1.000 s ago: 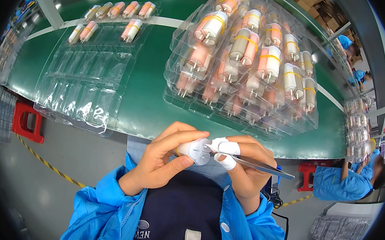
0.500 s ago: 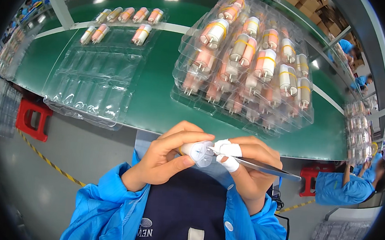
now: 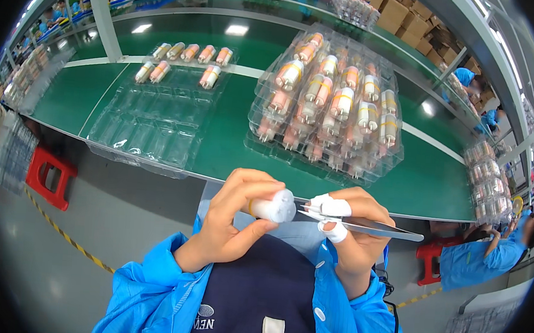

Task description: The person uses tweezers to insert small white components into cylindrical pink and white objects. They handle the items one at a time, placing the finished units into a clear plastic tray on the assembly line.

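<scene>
White cylinder [image 3: 271,206] is clamped between the thumb and fingers of my left hand [image 3: 220,222], on my side of the table's [image 3: 232,139] near edge, its round end turned toward my right hand [image 3: 360,246]. My right hand is closed on a pair of tweezers [image 3: 377,228], with white tape [image 3: 338,207] around the thumb and a finger. Half a second ago the tweezer tips were at the cylinder's end; now they stand just beside it, a gap between, and the two prongs show apart. That end looked clear then and looks whiter now. My view has shifted too, showing more beyond the table's far edge. At the table's left, the clear tray [image 3: 145,133] reaching the near edge still carries its eight banded bundles [image 3: 209,77]; the tray stack [image 3: 378,165] farther right stops short of that edge.
</scene>
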